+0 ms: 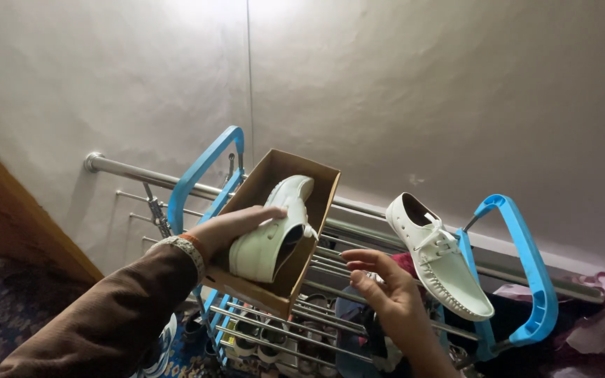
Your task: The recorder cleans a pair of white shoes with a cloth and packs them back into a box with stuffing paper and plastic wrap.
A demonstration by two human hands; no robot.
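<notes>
Above the rack [274,318], near its left blue handle [201,171]: one open brown box [309,234], cardboard, tilted with the mouth toward the camera. Contents: one white shoe [271,234], lying on its side, toe toward the lower left, sole partly hidden.

Left hand [229,229]: under and around the near edge of the box, fingers curled over the shoe so that shoe and box are pinned together. Grip closed and firm, by the look of it.

Right hand [386,287]: just beside the lower right corner of the box, fingers half curled, palm open, holding nothing; whether a fingertip touches the cardboard cannot be told.

Second white shoe [439,255]: laced, resting on the rack rails to the right, toe down and right, near the right blue handle [526,273]. Well apart from the box.

Handling, as judged: shoe light, upper smooth and probably a little slippery, sole stiff, upper yielding under pressure. Best taken across the middle, or by the heel rim. Box thin, light, and likely to buckle if squeezed at one wall; support from beneath suits it.

Also present: more footwear on the lower tiers, dark and pink cloth at lower right, plain wall [421,91] behind.
</notes>
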